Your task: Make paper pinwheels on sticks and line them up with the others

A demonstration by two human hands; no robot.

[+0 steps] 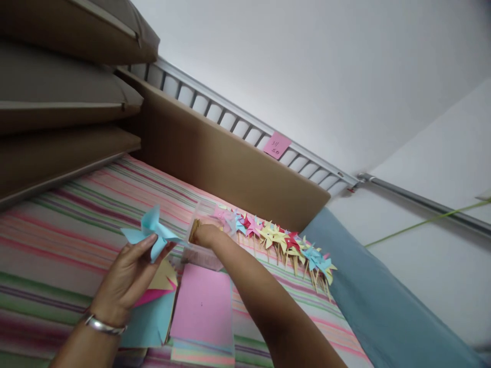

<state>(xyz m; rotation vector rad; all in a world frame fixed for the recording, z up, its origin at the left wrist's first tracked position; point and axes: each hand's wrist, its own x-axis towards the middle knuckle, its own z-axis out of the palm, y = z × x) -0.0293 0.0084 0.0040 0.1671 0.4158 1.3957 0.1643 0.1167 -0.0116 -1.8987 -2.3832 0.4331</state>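
Left of centre in the frame, my left hand (128,271) is pinching 1 light-blue paper pinwheel (151,223) between thumb and fingers, above the striped cloth (76,243). Near the middle of the frame, my right hand (207,235) is reaching into a clear plastic box (203,256) beside some brownish sticks (194,231), and I cannot tell whether its hidden fingers are grasping anything. Pink-topped paper sheets (202,304) are lying just below the box, while many coloured pinwheels (273,236) are lying to its right.
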